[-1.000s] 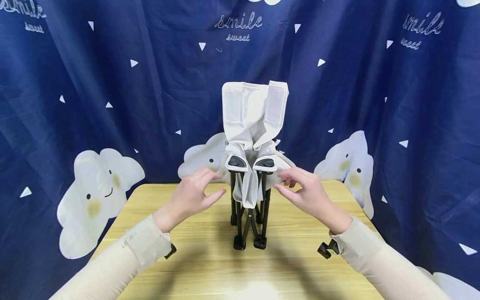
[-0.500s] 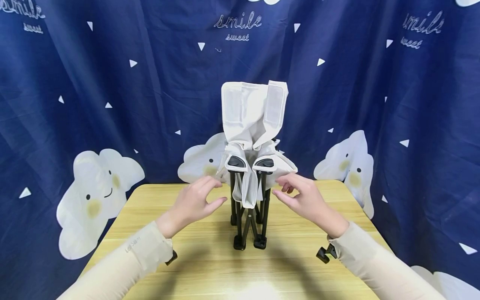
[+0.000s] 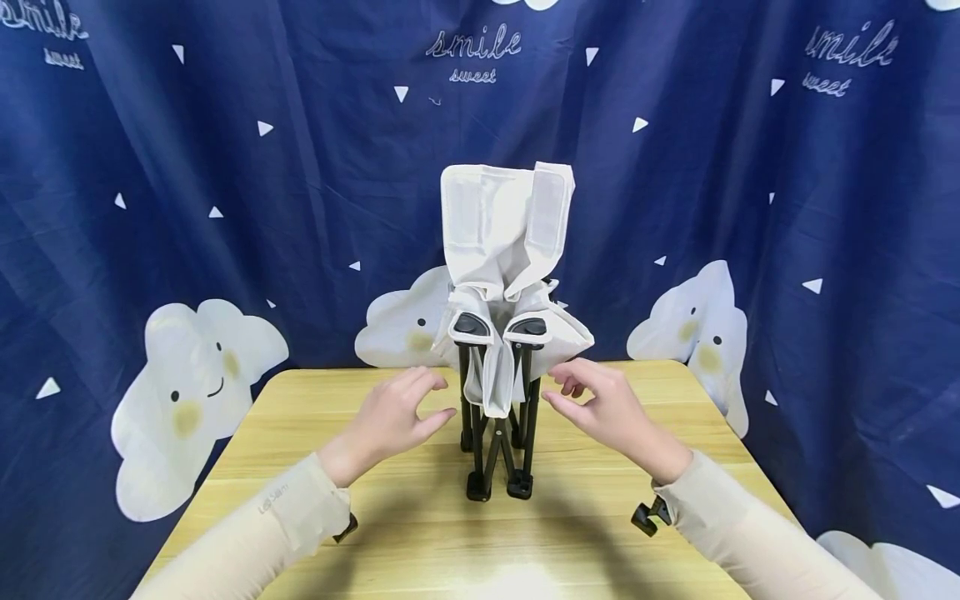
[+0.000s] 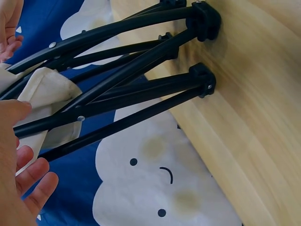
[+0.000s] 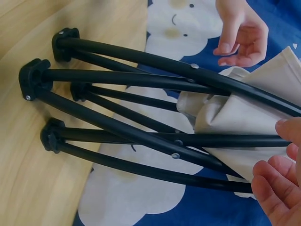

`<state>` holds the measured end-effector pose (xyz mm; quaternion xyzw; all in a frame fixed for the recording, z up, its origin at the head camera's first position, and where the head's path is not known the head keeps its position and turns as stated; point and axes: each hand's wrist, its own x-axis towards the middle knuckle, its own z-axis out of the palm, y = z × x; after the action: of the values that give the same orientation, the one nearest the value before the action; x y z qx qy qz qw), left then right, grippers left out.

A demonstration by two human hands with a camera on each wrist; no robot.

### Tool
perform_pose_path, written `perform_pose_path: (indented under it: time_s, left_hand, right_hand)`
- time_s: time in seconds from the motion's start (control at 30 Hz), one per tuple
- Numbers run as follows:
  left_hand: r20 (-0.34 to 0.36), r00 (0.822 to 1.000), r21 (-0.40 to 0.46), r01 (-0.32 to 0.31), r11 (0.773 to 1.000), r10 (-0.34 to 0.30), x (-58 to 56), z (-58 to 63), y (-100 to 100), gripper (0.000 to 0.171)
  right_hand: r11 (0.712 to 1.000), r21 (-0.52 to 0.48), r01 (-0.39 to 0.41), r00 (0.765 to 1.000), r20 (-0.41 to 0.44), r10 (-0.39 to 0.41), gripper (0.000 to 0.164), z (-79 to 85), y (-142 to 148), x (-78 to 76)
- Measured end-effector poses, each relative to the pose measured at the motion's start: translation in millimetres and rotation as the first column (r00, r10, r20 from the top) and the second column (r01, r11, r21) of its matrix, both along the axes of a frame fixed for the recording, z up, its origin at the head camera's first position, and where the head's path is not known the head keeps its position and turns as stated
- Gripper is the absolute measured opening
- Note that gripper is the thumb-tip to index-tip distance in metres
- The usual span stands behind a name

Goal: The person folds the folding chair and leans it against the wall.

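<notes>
A folded camping chair (image 3: 506, 217) stands upright on the wooden table, its white fabric bunched above crossed black legs. To its left, my left hand (image 3: 390, 421) hovers with thumb and fingers spread apart and nothing between them. My right hand (image 3: 603, 404) floats on the other side, its fingers loosely bent beside the hanging fabric. Black tube feet (image 4: 207, 21) rest on the tabletop in the left wrist view. In the right wrist view, white cloth (image 5: 273, 75) hangs among the tubes, with right fingertips close to one leg.
The chair stands near the middle of the wooden table (image 3: 420, 533). Close behind the table hangs a dark blue curtain (image 3: 337, 167) with white clouds, triangles and lettering. Black camera mounts sit at both sleeve cuffs.
Both hands have sunk a little, lower beside the chair's fabric and legs. The right fingers have drawn away from the fabric's side flap. The chair stays where it was.
</notes>
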<state>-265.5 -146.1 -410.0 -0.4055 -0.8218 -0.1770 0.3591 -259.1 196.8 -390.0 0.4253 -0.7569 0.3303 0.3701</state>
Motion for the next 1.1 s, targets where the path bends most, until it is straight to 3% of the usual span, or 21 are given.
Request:
perform_pose_path:
  time_s: [0.77, 1.1]
  left_hand:
    - [0.086, 0.996, -0.013, -0.008, 1.0, 0.009, 3.2, -32.0, 2.6, 0.035]
    - [0.128, 0.992, -0.015, -0.018, 1.0, 0.02, 3.5, -45.7, 4.2, 0.036]
  right_hand:
    - [1.0, 0.024, 0.018, 0.998, 0.068, -0.02, 0.029, -25.7, 2.0, -0.9]
    - [0.997, 0.048, 0.059, 0.992, 0.11, -0.064, 0.029, -36.5, 1.3, 0.7]
